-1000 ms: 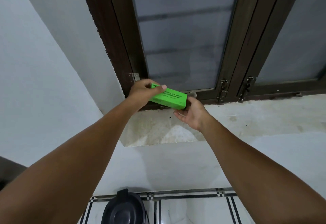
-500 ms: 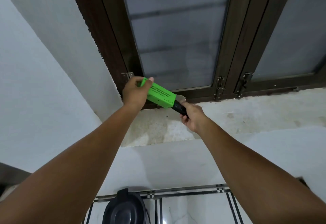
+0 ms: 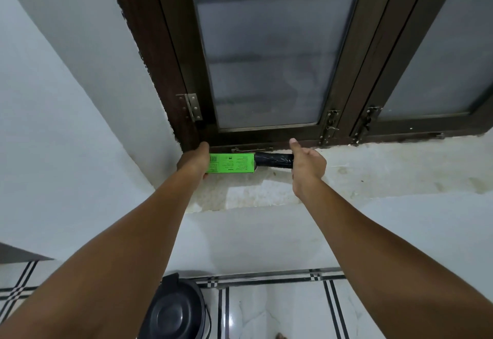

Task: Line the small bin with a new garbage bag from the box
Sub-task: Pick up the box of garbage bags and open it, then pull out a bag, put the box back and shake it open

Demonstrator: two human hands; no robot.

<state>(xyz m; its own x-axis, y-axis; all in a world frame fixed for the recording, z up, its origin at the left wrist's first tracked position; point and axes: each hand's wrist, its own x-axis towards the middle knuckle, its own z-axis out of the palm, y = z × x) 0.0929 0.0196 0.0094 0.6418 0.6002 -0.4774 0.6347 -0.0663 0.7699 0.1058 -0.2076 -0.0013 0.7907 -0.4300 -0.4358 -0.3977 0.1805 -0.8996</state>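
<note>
A bright green box (image 3: 231,163) is held level above the window ledge, with my left hand (image 3: 193,161) gripping its left end. A black roll of garbage bags (image 3: 273,160) sticks out of the box's right end. My right hand (image 3: 306,166) is closed around the roll's right end, thumb raised. Far below, on the tiled floor, stands the small black bin (image 3: 176,309) with its lid shut, partly hidden by my left forearm.
A dark wooden window frame (image 3: 173,71) with frosted panes rises behind the hands, with latches (image 3: 330,128) at its base. The stained white ledge (image 3: 373,173) runs to the right. White walls stand left and below; the floor has white tiles with black stripes (image 3: 266,281).
The box has turned level and shifted left. My right hand has drawn the black roll farther out of the box's right end.
</note>
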